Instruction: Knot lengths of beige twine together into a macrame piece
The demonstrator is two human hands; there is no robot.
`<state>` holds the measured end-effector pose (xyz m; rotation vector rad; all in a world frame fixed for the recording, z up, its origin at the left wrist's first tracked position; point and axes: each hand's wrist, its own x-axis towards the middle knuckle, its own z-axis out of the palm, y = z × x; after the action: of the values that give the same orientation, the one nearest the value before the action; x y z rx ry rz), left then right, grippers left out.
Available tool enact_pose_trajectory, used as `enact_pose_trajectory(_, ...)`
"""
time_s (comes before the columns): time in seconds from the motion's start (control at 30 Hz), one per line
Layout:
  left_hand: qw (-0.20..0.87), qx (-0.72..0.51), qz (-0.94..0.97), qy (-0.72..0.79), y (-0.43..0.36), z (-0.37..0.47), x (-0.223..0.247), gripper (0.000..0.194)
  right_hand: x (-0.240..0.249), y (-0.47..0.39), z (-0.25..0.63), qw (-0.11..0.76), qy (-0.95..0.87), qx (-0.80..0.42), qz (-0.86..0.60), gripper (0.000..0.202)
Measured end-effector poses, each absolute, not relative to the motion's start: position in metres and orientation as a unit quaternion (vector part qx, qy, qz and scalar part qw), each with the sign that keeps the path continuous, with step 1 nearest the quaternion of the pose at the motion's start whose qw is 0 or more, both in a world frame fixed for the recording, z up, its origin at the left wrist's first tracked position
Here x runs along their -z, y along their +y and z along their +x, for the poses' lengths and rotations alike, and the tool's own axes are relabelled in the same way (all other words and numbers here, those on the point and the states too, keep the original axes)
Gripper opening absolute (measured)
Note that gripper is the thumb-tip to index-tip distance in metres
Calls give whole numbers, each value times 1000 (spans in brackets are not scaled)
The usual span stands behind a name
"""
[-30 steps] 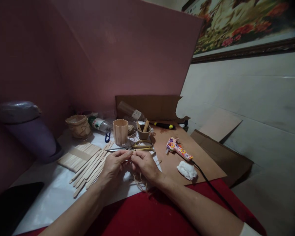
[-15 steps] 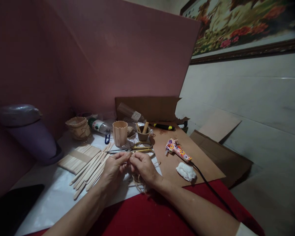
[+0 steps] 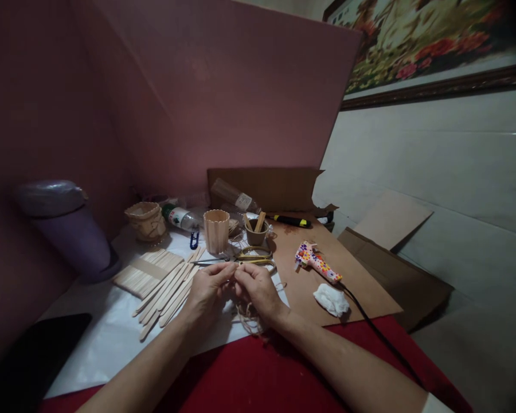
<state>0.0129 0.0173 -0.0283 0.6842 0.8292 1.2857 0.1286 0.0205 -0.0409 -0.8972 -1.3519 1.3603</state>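
Close together over the white sheet, my left hand (image 3: 210, 291) and my right hand (image 3: 260, 291) both pinch with thumb and fingers. Tan twine (image 3: 248, 318) hangs in loose loops below my right hand, and its held part is mostly hidden by the fingers. Just beyond my fingertips lie gold-handled scissors (image 3: 264, 255), blades toward the left. Loose wooden craft sticks (image 3: 168, 304) are fanned out left of my left hand, beside a banded bundle of sticks (image 3: 148, 272). Behind the scissors stands a cup made of wooden sticks (image 3: 217, 232).
A flowered glue gun (image 3: 316, 263) and a crumpled white tissue (image 3: 331, 299) lie on brown cardboard (image 3: 361, 295) at right. At the back are a decorated pot (image 3: 146, 221), plastic bottles (image 3: 181, 218), a small pot with sticks (image 3: 257, 234) and a yellow-black cutter (image 3: 290, 221). A purple bin (image 3: 75, 241) stands left.
The view has shifted slightly, so everything appears a little farther right. Both hands stay together in the same pinch, with the twine hanging below.
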Motion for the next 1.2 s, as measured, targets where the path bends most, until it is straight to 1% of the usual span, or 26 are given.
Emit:
enact_pose_trajectory(0.1,676,-567,307,356,18,12,30,22,42,21,128,485,-542,-578,-371,27)
enact_pose_trajectory(0.3,676,-561,329,347,17,10,32,19,46,22,129,478,-563,-565,-367,29)
enact_pose_trajectory(0.6,660,-578,313,364,15,14,29,19,46,22,127,472,-563,-566,-373,25)
enact_pose_trajectory(0.93,633,-592,321,381,17,12,34,23,44,21,126,484,-582,-531,-381,30)
enact_pose_trajectory(1.1,657,-573,334,358,14,13,30,19,41,19,128,492,-575,-526,-389,29)
enact_pose_trajectory(1.2,654,-573,333,366,14,13,26,17,38,18,129,482,-578,-535,-386,30)
